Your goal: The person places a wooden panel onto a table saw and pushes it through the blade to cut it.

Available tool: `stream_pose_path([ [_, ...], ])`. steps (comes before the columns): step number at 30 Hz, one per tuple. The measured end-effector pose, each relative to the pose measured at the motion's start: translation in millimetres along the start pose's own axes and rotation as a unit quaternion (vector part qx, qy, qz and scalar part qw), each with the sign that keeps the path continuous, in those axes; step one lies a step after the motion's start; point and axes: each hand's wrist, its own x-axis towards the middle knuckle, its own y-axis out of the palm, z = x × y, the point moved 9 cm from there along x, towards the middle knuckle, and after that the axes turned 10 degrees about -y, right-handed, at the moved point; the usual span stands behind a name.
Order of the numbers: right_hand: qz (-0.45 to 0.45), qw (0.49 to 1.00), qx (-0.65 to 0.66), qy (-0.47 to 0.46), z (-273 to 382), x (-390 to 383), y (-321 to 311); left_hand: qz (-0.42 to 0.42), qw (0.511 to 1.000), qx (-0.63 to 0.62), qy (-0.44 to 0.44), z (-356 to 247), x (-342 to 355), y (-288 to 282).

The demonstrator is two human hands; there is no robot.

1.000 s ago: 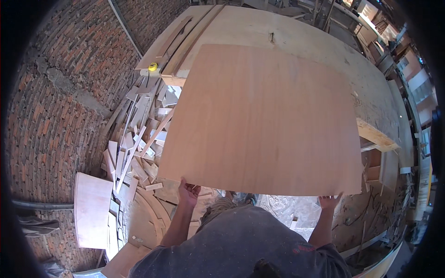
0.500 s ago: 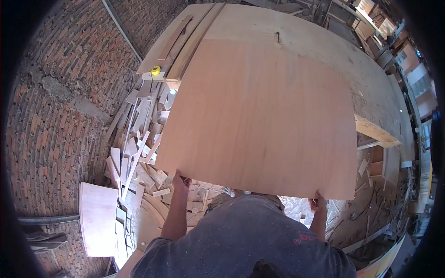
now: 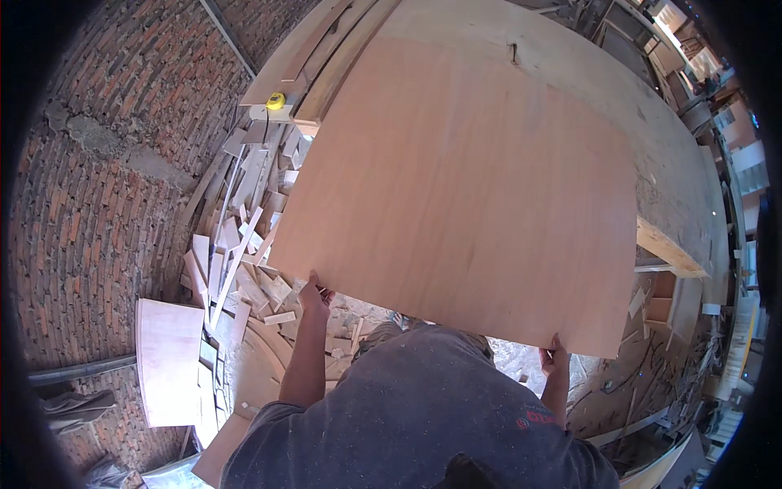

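— Plywood, is it, the big piece in the middle?

— Yes: a thin, smooth, pale reddish plywood sheet [image 3: 464, 187], roughly square, with faint straight grain. Its far part lies over the broad wooden tabletop [image 3: 676, 163]; its near edge juts out toward the person.

— How are the hands placed?

— Well apart, both on that near edge. The left hand [image 3: 314, 295] is clamped on the left corner, the right hand [image 3: 554, 357] on the right corner, fingers curled over the rim.

— And the surroundings?

— Left of the sheet, a heap of offcuts [image 3: 244, 236]: narrow strips and small flat blocks of light wood. A yellow tape measure [image 3: 276, 101] sits on a board at the heap's far end. Rough red brick paving [image 3: 90, 204] covers the ground, and a flat pinkish board [image 3: 167, 359] lies beside the heap.
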Motion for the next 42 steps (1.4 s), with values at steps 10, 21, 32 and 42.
stream_pose_path([
  [10,0.005,1.000,-0.021,0.007,22,8,42,-0.037,0.999,-0.014,-0.002,-17,2,30],
  [21,-0.013,1.000,-0.014,-0.007,30,30,56,0.018,0.999,0.026,0.008,-27,34,65],
  [32,0.008,1.000,-0.015,-0.018,51,57,100,0.024,1.000,0.011,-0.011,-40,52,105],
  [42,0.023,0.998,-0.028,-0.059,74,74,130,0.039,0.999,0.010,-0.007,-52,74,139],
])
